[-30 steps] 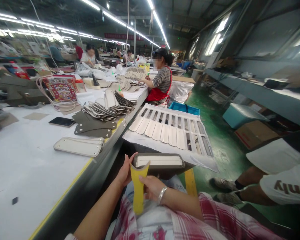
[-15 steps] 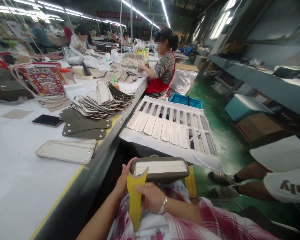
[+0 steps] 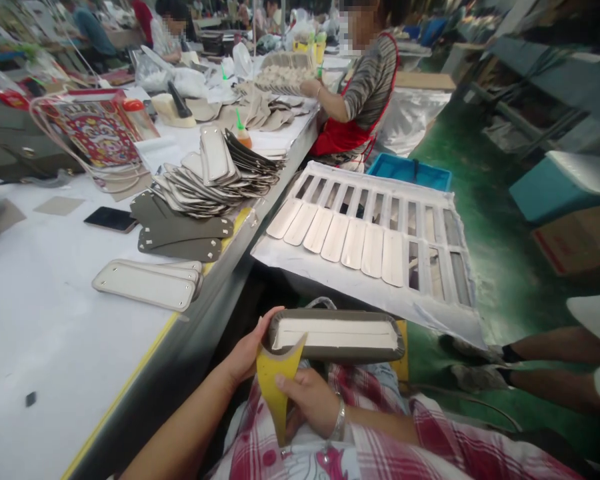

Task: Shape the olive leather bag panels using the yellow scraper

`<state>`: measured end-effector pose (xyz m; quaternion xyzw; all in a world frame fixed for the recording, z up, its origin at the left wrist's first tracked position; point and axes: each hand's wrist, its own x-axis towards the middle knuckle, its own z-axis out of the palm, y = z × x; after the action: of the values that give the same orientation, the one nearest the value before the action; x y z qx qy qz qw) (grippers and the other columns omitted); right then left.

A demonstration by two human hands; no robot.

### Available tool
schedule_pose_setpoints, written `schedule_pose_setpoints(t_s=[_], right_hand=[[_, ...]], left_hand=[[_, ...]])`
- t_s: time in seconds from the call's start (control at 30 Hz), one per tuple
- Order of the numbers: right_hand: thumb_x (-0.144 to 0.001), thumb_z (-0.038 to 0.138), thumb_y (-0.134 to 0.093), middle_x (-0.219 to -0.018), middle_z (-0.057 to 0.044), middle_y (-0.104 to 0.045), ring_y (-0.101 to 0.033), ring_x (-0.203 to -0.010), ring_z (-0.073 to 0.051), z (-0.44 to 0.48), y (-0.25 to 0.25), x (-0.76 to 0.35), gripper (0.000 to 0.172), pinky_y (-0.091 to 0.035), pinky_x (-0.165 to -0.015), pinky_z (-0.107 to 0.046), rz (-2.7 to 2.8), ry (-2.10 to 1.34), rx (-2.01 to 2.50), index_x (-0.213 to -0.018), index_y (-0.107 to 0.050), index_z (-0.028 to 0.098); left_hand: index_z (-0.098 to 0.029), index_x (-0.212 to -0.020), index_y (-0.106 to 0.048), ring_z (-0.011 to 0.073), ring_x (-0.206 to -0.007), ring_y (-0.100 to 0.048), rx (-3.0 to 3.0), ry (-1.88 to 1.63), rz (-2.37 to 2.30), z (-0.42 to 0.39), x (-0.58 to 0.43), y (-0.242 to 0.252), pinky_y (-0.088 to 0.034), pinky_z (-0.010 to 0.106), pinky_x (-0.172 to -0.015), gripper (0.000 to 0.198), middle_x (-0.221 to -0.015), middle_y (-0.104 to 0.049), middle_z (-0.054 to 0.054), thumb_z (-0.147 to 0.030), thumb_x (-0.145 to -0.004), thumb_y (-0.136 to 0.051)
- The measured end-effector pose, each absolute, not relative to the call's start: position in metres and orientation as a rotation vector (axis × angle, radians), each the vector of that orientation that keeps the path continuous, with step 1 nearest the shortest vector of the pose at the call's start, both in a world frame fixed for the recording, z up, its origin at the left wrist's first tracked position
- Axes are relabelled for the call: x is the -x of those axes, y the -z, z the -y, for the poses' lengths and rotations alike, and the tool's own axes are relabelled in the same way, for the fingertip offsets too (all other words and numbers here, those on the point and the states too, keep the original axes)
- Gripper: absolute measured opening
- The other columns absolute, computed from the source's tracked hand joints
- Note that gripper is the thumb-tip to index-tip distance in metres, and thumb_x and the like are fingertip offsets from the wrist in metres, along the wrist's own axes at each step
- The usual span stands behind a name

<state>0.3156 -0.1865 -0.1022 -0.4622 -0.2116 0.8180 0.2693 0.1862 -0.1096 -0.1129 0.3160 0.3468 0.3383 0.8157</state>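
Observation:
In front of my lap is an oblong olive-grey piece [image 3: 330, 357] with rounded ends, its covering folded over a white inner face. My left hand [image 3: 247, 347] grips its left end; some of those fingers are hidden behind it. Pinched in my right hand [image 3: 314, 399] is a flat yellow tool [image 3: 275, 380] with a concave, two-pointed top and a narrow lower end. That curved top overlaps the piece's lower left corner; whether it presses on it I cannot tell.
A slatted white rack [image 3: 325, 267] carries several pale strips. On the table at left lie white-faced panels [image 3: 145, 283], dark panels [image 3: 180, 237], a phone [image 3: 111, 219] and a piled stack [image 3: 215, 180]. A co-worker [image 3: 370, 93] sits beyond; another person's legs [image 3: 545, 363] are at right.
The view has tipped downward, so the table and rack sit higher. Both hands keep their holds, and the yellow tool stays at the piece's left corner, slightly more tilted.

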Motion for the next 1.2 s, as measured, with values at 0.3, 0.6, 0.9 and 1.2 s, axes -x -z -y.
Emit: schedule_pose_setpoints(t_s=[0.3,0.6,0.9,1.2], right_hand=[[-0.064,0.054,-0.065,-0.069,-0.006,-0.066,-0.063,-0.056,-0.016,0.19,0.105,-0.313,0.035,-0.049,-0.043,-0.02,0.512,-2.183,1.085,-0.071,-0.065,0.02],[-0.051,0.056,-0.071,-0.064,-0.007,-0.066,-0.063,-0.053,-0.018,0.191,0.108,-0.318,0.045,-0.05,-0.039,-0.023,0.356,-2.139,1.106,-0.067,-0.063,0.014],[-0.047,0.056,-0.072,-0.061,-0.006,-0.065,-0.061,-0.049,-0.018,0.187,0.101,-0.328,0.049,-0.048,-0.034,-0.022,0.386,-2.12,1.22,-0.066,-0.062,0.012],[-0.071,0.038,-0.06,-0.066,-0.009,-0.066,-0.06,-0.048,-0.016,0.19,0.092,-0.331,0.031,-0.046,-0.034,-0.02,0.483,-2.057,1.322,-0.081,-0.061,0.008]], left_hand=[[-0.023,-0.123,-0.048,0.0229,-0.111,-0.049,-0.769,-0.815,-0.852,0.114,-0.195,0.11,-0.033,0.033,-0.099,0.056,-0.118,-0.057,0.004,-0.061,-0.083,-0.036],[-0.024,-0.114,-0.053,0.0209,-0.103,-0.052,-1.013,-0.771,-1.137,0.113,-0.206,0.105,-0.037,0.029,-0.09,0.05,-0.111,-0.06,0.003,-0.058,-0.086,-0.028],[-0.021,-0.104,-0.054,0.021,-0.097,-0.052,-1.291,-0.822,-1.317,0.113,-0.213,0.1,-0.04,0.028,-0.084,0.039,-0.105,-0.058,0.004,-0.049,-0.088,-0.031],[-0.016,-0.104,-0.05,0.0178,-0.092,-0.056,-1.451,-0.812,-1.433,0.116,-0.218,0.108,-0.044,0.027,-0.08,0.043,-0.103,-0.059,0.007,-0.046,-0.09,-0.022]])
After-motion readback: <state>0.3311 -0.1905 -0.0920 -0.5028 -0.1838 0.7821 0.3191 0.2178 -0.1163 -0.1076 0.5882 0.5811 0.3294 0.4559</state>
